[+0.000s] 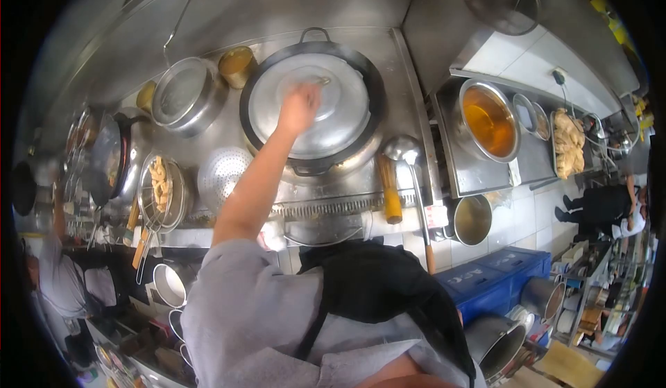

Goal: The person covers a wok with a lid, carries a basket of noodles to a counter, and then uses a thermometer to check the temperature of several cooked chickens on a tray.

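My left hand [300, 108] reaches out over the stove, its fingers closed at the handle on top of a large domed metal lid [340, 121]. The lid lies over a wide black wok [374, 86] with loop handles at its far and near sides. My hand hides part of the lid's handle. My right hand is out of view. Right of the wok, a steel ladle [402, 149] with a wooden handle lies beside a brush-like tool with a yellow handle [393, 204]. A perforated skimmer [223, 176] rests left of my forearm.
Left are a lidded pot [182, 97], a small tin [237, 65] and a strainer holding pale food [158, 187]. Right stand a bowl of amber liquid [491, 121] and a tray of poultry [569, 144]. Blue crates [492, 280] sit low right. Other people stand at both far sides.
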